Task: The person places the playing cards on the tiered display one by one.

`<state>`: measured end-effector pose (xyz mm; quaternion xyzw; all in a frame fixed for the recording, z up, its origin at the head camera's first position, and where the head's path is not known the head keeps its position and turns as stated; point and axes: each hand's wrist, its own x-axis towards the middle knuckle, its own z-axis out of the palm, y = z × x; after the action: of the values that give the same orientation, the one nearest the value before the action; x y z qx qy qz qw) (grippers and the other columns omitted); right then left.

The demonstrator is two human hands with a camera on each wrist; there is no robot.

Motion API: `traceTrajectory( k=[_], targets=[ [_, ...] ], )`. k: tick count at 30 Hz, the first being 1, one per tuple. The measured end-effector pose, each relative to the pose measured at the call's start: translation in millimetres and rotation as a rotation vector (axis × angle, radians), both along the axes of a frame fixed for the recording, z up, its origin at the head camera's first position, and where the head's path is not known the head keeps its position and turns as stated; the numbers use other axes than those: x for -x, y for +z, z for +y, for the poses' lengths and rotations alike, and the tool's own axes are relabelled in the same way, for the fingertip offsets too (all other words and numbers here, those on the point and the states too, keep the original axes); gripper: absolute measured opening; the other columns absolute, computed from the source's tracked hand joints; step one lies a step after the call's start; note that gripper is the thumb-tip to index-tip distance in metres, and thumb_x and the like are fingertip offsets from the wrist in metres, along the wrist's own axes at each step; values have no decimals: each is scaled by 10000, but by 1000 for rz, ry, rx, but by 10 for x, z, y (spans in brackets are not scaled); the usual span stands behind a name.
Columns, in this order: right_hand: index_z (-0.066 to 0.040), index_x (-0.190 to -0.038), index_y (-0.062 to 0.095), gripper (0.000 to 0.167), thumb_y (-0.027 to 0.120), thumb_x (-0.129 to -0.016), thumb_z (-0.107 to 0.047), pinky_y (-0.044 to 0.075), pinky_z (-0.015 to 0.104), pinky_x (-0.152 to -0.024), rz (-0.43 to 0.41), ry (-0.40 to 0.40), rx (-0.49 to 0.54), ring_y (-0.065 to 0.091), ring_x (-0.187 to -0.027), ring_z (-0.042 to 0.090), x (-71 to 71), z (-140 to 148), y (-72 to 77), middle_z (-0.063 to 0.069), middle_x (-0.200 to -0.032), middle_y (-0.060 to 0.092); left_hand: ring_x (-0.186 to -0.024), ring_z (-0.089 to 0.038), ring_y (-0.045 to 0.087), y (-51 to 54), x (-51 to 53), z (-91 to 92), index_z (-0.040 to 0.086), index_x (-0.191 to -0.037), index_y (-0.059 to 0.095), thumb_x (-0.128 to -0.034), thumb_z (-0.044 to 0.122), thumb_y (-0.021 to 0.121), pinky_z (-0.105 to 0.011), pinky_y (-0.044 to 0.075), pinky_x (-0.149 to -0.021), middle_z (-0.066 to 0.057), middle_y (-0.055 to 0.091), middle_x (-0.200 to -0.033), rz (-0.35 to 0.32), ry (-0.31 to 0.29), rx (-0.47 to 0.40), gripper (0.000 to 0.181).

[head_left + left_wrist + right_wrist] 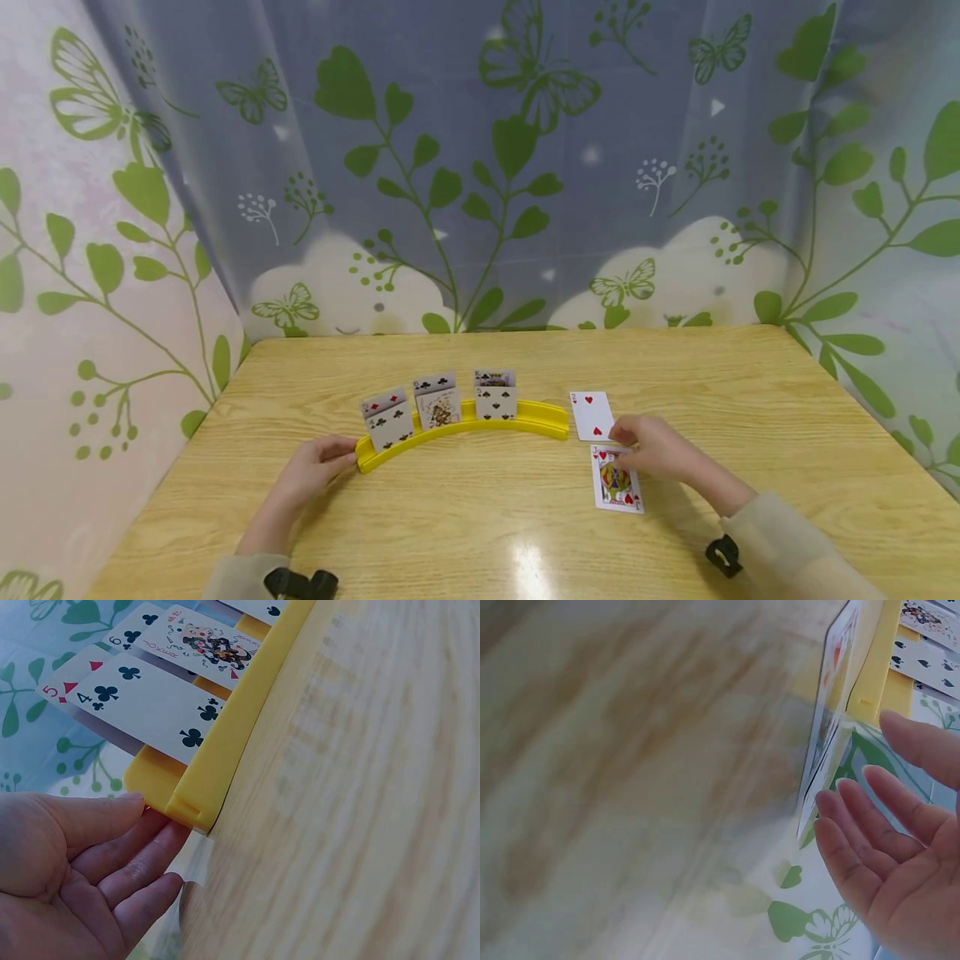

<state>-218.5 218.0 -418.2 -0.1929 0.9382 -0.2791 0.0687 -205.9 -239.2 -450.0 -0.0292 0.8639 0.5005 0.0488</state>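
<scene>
A curved yellow card holder (540, 419) rests on the table, with my left hand (318, 468) pinching its left end between thumb and fingers. Three pairs of playing cards stand in it: a four of clubs (142, 712) before a five of diamonds (56, 682), a joker (438, 410) before a six of clubs (120, 634), and a spades card (497, 403) before a king (495, 378). My right hand (900, 862) hovers over two face-up cards with relaxed fingers, gripping nothing. Those cards are a hearts card (590, 412), apparently a two, and a jack of hearts (618, 496) nearer me.
The wooden table (420, 533) reaches back to a patterned curtain (450, 167) with leaves and butterflies. Black bands (723, 556) circle both sleeved wrists.
</scene>
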Motion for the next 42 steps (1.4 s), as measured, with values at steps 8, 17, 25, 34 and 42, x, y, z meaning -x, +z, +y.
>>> traceTrajectory(
  k=[8, 17, 25, 34, 42],
  targets=[
    [36, -920, 588, 317, 745, -662, -60, 460, 396, -763, -26, 3, -21, 559, -845, 251, 5, 50, -33, 81, -881, 601, -963, -247, 543, -1, -9, -1, -38, -1091, 576, -870, 69, 551, -405, 430, -833, -159, 591, -1060, 10, -9, 2, 247],
    [45, -921, 579, 424, 786, -631, -183, 437, 367, -715, -41, 42, -107, 503, -762, 174, 18, 53, -62, 42, -829, 566, -953, -244, 549, -21, 10, -12, -47, -1080, 577, -867, 59, 551, -387, 440, -819, -161, 594, -1049, 22, -17, -13, 239],
    [25, -928, 544, 509, 820, -574, -214, 413, 338, -685, -50, 7, -180, 448, -741, 168, -12, -2, -84, 49, -821, 490, -952, -236, 549, -22, 12, -13, -41, -1083, 579, -867, 62, 554, -381, 444, -818, -158, 594, -1054, 18, -15, -8, 241],
    [-13, -858, 510, 475, 829, -550, -182, 384, 331, -662, -27, 4, -188, 411, -738, 182, -30, -24, -82, 43, -788, 447, -957, -238, 543, -20, 21, -11, -30, -1078, 585, -870, 54, 546, -398, 433, -831, -150, 593, -1055, 17, -8, 3, 228],
    [-19, -841, 475, 448, 819, -574, -124, 384, 304, -596, -70, -22, -154, 427, -662, 163, -24, -34, -77, 27, -728, 470, -962, -239, 540, 11, 3, 4, -25, -1076, 587, -867, 87, 559, -399, 426, -840, -148, 596, -1052, 3, -3, 10, 239]
  ],
)
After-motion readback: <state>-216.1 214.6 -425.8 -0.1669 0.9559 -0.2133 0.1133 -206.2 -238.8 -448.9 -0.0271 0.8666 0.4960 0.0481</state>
